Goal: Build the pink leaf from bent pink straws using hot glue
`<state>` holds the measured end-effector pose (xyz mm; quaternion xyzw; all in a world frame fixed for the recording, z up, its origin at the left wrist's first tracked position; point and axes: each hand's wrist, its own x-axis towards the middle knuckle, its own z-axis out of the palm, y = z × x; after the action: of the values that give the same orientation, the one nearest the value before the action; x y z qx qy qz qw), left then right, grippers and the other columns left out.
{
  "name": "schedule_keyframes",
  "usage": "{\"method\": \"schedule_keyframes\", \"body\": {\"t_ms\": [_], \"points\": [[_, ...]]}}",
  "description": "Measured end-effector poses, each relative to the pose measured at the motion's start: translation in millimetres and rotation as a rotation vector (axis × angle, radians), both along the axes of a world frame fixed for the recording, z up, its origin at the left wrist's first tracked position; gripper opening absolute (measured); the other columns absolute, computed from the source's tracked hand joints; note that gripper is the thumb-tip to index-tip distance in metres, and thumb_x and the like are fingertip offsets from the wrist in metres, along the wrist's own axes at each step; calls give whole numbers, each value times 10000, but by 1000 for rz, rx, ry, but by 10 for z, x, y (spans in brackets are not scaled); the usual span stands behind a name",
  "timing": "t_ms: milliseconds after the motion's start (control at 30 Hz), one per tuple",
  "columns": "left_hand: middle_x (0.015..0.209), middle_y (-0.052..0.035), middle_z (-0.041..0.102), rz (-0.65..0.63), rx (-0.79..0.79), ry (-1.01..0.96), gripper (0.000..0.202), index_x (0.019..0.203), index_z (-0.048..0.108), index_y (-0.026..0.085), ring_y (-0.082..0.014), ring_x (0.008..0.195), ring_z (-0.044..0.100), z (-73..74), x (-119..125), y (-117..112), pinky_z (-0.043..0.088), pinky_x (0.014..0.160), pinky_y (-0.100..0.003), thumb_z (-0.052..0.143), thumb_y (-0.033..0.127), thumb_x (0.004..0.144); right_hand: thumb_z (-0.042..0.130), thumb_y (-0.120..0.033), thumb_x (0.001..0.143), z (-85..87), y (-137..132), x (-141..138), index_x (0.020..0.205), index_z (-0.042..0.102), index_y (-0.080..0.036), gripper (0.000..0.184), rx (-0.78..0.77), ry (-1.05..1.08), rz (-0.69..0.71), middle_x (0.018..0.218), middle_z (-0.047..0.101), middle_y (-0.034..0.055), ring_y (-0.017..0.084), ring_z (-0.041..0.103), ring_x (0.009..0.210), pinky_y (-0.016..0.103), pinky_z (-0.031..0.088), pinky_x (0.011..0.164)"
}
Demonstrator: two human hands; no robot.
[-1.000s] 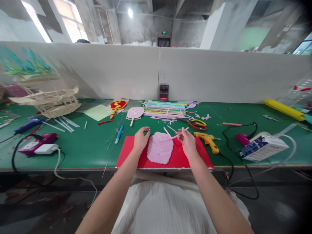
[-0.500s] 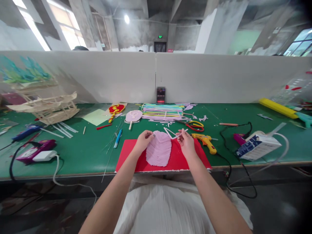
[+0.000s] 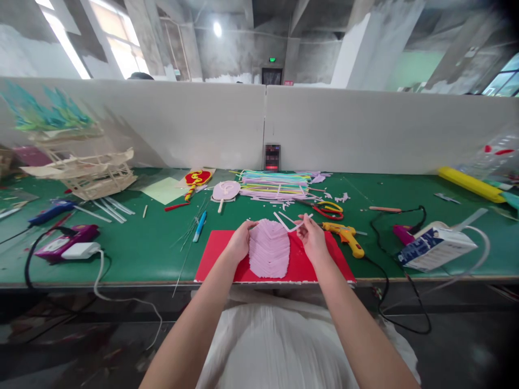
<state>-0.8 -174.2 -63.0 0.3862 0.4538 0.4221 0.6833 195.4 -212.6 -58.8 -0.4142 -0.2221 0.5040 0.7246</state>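
A lilac oval piece (image 3: pixel 270 251) with ribbed, leaf-like rows stands out against a red board (image 3: pixel 213 259) at the table's front edge. Its upper left edge is pinched by the fingers of my left hand (image 3: pixel 240 243). On the other side, my right hand (image 3: pixel 311 237) grips a pale, bent strip (image 3: pixel 292 229) between thumb and fingers. The strip looks like a folded pipe cleaner, its zigzag end reaching left over the top right of the oval piece. Whether the strip touches the piece I cannot tell.
Behind lie a bundle of coloured strips (image 3: pixel 275 186), scissors (image 3: pixel 330 210) and a round lilac piece on a stick (image 3: pixel 226 190). A yellow glue gun (image 3: pixel 346 237) is right of the board, a blue pen (image 3: pixel 200 227) left. Cables run at both sides.
My left hand has shifted from the top of the lilac piece onto its left edge. The right hand still holds the bent strip in much the same place. The view has swung slightly left.
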Motion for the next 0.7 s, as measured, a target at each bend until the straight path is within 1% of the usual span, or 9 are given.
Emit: {"method": "schedule_keyframes", "body": {"t_ms": [100, 200, 267, 367, 433, 500, 567, 633, 700], "points": [[755, -57, 722, 53, -25, -61, 268, 850, 648, 154, -177, 709, 683, 20, 20, -48, 519, 642, -260, 511, 379, 804, 785, -466, 574, 17, -7, -15, 798, 620, -188, 393, 9, -53, 3, 623, 688, -19, 57, 527, 466, 160, 407, 426], [784, -61, 731, 85, -28, -164, 206, 815, 666, 137, -172, 736, 685, 44, 36, -102, 509, 672, -236, 617, 330, 765, 749, -492, 619, 21, -7, -48, 758, 550, -205, 376, 57, -142, 14, 636, 696, -10, 76, 527, 464, 183, 355, 399], [775, -65, 733, 97, -36, -213, 164, 796, 675, 122, -165, 712, 683, 58, 40, -118, 506, 673, -229, 652, 277, 749, 716, -505, 659, 15, -7, -75, 731, 512, -210, 366, 100, -221, 44, 648, 700, 3, 84, 516, 468, 196, 326, 395], [698, -57, 723, 129, -98, -239, 161, 772, 675, 119, -152, 644, 672, 69, 40, -108, 506, 657, -234, 601, 258, 805, 679, -495, 709, 5, -14, -114, 721, 493, -213, 339, 146, -343, 116, 645, 697, 7, 73, 457, 448, 208, 293, 400], [654, -47, 711, 133, -135, -240, 210, 771, 674, 125, -151, 617, 666, 68, 37, -88, 507, 668, -245, 554, 280, 846, 668, -492, 721, 2, -17, -135, 716, 477, -219, 333, 159, -401, 150, 643, 694, 0, 66, 402, 423, 217, 259, 394], [647, -44, 708, 128, -146, -234, 242, 787, 676, 126, -160, 622, 668, 61, 32, -73, 508, 697, -258, 556, 327, 850, 666, -503, 714, 0, -15, -151, 709, 460, -226, 345, 160, -441, 168, 650, 695, -3, 69, 378, 417, 228, 241, 394], [680, -57, 717, 108, -137, -224, 295, 816, 679, 122, -179, 657, 678, 51, 25, -68, 508, 722, -273, 597, 405, 815, 668, -514, 704, -5, -8, -162, 708, 450, -230, 358, 155, -471, 185, 653, 696, -3, 79, 389, 429, 234, 252, 404], [735, -80, 728, 49, -112, -231, 386, 859, 683, 111, -205, 707, 688, 37, 19, -75, 508, 746, -292, 634, 482, 767, 664, -521, 704, -16, 1, -167, 713, 448, -230, 363, 147, -500, 207, 652, 696, 0, 84, 406, 442, 235, 273, 420], [774, -101, 733, -15, -70, -247, 442, 892, 686, 98, -225, 751, 691, 20, 13, -88, 506, 770, -310, 669, 507, 726, 653, -535, 709, -30, 7, -164, 725, 451, -229, 367, 140, -528, 218, 655, 697, 4, 92, 433, 452, 237, 293, 435]]}}
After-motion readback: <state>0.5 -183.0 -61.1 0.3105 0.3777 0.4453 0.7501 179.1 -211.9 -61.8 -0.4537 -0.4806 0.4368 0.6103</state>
